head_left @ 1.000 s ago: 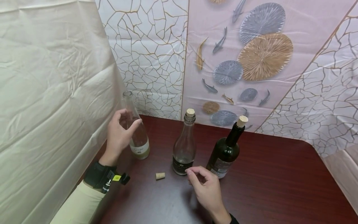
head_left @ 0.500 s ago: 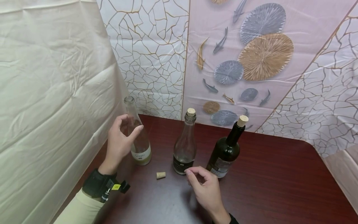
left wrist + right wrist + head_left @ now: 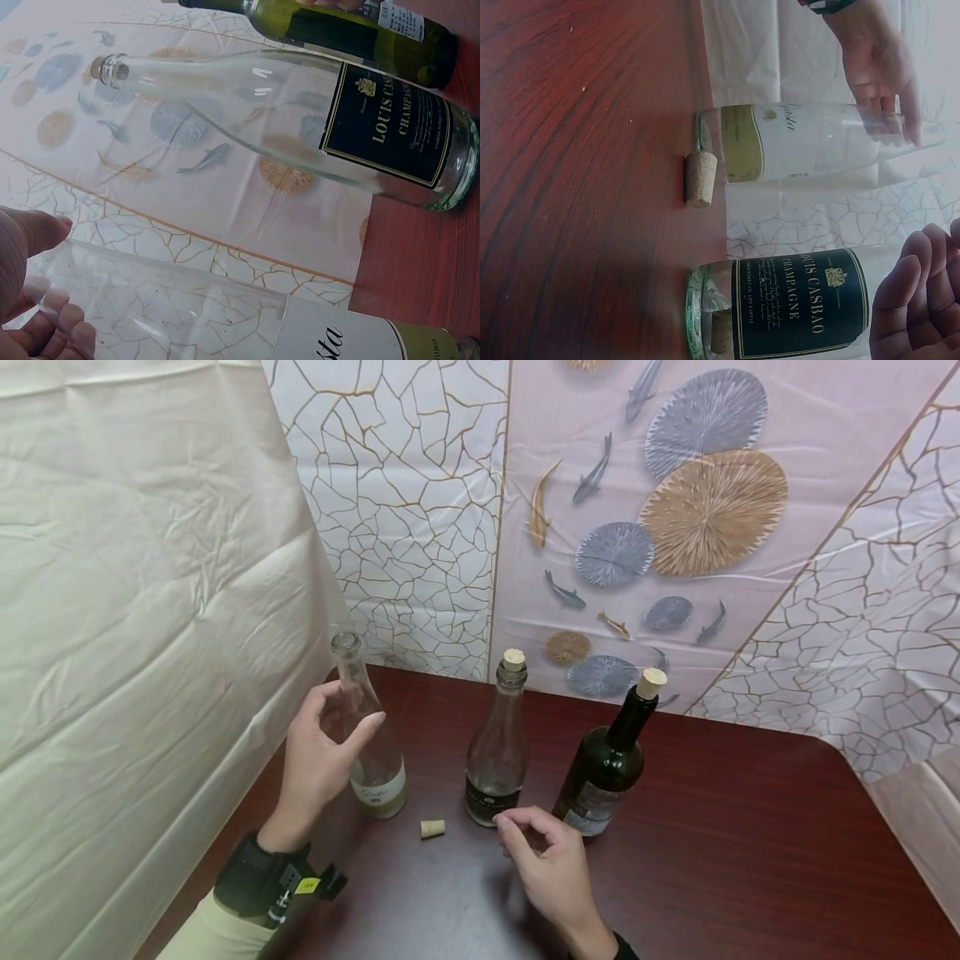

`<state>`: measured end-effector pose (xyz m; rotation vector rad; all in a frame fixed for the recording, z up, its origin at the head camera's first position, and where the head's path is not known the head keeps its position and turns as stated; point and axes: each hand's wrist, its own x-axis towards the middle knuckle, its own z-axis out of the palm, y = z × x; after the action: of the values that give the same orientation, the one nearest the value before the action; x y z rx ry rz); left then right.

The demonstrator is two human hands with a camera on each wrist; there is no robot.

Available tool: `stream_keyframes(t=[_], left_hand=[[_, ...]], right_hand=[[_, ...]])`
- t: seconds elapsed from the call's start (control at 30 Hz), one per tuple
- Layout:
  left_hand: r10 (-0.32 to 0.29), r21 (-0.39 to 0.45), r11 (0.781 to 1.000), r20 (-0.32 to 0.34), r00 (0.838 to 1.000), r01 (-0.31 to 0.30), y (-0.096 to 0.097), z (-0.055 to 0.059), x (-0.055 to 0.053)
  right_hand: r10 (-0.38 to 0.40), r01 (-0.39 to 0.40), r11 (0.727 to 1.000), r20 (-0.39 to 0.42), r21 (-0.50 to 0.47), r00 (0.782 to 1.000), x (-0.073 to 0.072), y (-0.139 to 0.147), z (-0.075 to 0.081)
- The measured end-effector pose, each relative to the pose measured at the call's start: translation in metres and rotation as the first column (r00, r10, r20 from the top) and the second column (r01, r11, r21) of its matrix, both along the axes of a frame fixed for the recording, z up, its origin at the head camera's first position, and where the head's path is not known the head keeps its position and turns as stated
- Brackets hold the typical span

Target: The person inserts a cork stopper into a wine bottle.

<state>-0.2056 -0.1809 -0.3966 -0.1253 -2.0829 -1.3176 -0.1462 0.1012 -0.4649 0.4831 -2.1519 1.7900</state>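
My left hand (image 3: 315, 764) grips the clear glass bottle (image 3: 381, 793) with the white and olive label, thumb and fingers round its upper body. Its mouth is uncorked. In the left wrist view, fingers (image 3: 56, 319) show through the glass. My right hand (image 3: 551, 864) holds nothing, its fingers loosely bent, close in front of the clear champagne bottle (image 3: 495, 760) with the black label. That one has a cork (image 3: 513, 657) in its mouth. A loose cork (image 3: 432, 829) lies on its side between the two clear bottles, nearer the viewer.
A dark green wine bottle (image 3: 607, 768), topped by a cork (image 3: 652, 681), stands right of the champagne bottle. All stand on a dark red wooden table (image 3: 750, 843). A cream cloth (image 3: 150, 610) hangs along the left edge, and patterned cloth (image 3: 420, 510) hangs behind.
My left hand and the gripped bottle have come nearer the viewer along the table. The right hand, loose cork and other bottles stay put.
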Motion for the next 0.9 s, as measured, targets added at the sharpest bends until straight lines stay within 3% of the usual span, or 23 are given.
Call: stream_keyframes(t=[0.27, 0.53, 0.73, 0.9], left_hand=[[-0.002, 0.008, 1.000, 0.023, 1.000, 0.002, 0.003, 0.001, 0.010], [0.027, 0.011, 1.000, 0.062, 0.998, -0.027, 0.014, 0.018, 0.026], [-0.017, 0.023, 1.000, 0.049, 0.999, 0.016, 0.006, 0.005, 0.019], [-0.029, 0.023, 0.999, 0.103, 0.994, 0.027, 0.001, -0.001, 0.022]], right_hand=[[0.002, -0.002, 1.000, -0.005, 0.005, 1.000, 0.001, 0.000, 0.001], [0.009, -0.009, 1.000, 0.010, 0.004, 1.000, 0.001, 0.000, 0.002], [0.012, -0.012, 1.000, 0.010, -0.005, 1.000, 0.002, 0.000, 0.002], [0.006, -0.006, 1.000, 0.010, 0.003, 1.000, 0.002, 0.000, 0.002]])
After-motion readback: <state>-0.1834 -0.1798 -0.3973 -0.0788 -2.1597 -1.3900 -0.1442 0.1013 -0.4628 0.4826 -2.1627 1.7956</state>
